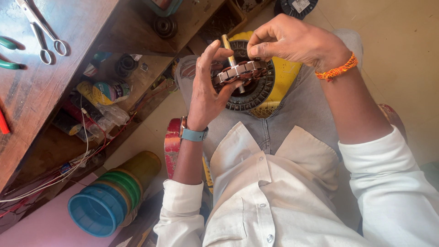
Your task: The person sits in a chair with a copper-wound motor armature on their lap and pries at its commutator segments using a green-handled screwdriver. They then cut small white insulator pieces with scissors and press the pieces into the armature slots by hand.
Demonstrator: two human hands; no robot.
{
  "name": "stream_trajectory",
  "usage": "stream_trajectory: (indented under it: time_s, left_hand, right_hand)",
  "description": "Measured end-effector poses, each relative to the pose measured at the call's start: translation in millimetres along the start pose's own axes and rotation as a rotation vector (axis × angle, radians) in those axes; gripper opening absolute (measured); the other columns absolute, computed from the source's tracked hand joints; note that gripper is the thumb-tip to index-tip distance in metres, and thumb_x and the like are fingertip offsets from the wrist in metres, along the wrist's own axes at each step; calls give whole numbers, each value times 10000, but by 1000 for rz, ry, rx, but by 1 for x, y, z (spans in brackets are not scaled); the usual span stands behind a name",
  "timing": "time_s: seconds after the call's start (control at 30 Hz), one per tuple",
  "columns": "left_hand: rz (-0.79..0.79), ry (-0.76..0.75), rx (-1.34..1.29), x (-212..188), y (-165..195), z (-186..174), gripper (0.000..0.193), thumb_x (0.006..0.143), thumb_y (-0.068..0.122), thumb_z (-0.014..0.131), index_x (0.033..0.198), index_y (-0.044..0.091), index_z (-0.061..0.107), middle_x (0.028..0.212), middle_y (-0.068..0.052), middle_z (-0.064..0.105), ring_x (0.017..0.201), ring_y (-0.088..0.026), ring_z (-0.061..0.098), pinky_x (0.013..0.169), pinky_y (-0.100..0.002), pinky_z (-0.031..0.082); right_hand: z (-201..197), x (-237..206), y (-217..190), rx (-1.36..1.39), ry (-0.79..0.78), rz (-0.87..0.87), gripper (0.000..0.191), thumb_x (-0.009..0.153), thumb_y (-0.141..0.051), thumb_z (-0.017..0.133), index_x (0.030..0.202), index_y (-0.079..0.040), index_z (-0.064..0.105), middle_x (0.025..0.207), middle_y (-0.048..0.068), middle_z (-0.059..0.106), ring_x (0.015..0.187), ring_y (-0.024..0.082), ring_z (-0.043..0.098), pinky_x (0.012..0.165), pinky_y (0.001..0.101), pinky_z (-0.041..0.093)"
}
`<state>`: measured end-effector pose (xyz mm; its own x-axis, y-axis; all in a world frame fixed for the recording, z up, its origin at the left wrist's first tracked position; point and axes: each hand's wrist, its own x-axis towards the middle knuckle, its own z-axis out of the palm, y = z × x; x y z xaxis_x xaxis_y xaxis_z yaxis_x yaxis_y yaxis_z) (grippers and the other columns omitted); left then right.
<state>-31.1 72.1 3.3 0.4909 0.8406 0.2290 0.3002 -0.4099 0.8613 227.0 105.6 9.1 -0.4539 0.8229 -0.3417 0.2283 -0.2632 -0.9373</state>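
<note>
My left hand (208,89) grips a round motor stator (238,72) with copper windings and a metal shaft through its middle, held above my lap. My right hand (292,42) pinches at the stator's top edge with thumb and fingers closed on the windings. Under the stator, on my knees, lies a yellow housing with a dark round grille (270,87). A blue watch is on my left wrist and an orange thread band on my right wrist.
A wooden workbench (41,91) stands at the left with scissors (43,32) and green-handled pliers (9,52) on top. Its lower shelf holds tape rolls, wires and bearings. Stacked blue, green and yellow spools (112,194) lie on the floor.
</note>
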Motion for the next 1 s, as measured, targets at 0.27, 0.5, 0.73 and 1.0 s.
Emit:
stream_trajectory:
  time_s: [0.27, 0.5, 0.73, 1.0]
  left_hand:
    - [-39, -41, -18, 3, 1, -3, 1008, 822, -82, 851, 1612, 191, 287, 1442, -58, 564, 1313, -234, 571, 1134, -392, 543]
    - [-40, -7, -20, 1, -3, 0, 1017, 830, -54, 871, 1612, 187, 267, 1426, -46, 579, 1345, -236, 583, 1137, -394, 546]
    - [-49, 4, -35, -1, -6, 1, 999, 851, -36, 871, 1616, 179, 266, 1416, -52, 600, 1270, -221, 622, 1114, -385, 567]
    - [52, 5, 61, 5, 3, 1, 902, 804, 4, 874, 1536, 191, 382, 1409, -61, 554, 1303, -257, 536, 1134, -406, 497]
  right_hand:
    - [-4, 6, -4, 1, -26, 50, 248, 922, -240, 715, 1024, -19, 764, 861, 17, 717, 800, 74, 636, 770, 242, 518]
    - [-3, 10, -9, 59, 21, 93, 270, 925, -279, 726, 1013, -25, 756, 882, 2, 728, 746, 71, 621, 720, 226, 519]
    - [-1, 10, -16, 48, -36, 63, 270, 935, -276, 718, 979, -13, 759, 836, 3, 698, 762, 81, 598, 732, 245, 498]
    - [-3, 15, -6, 12, -89, 69, 284, 922, -284, 727, 1021, -21, 760, 809, 1, 676, 746, 85, 595, 711, 246, 489]
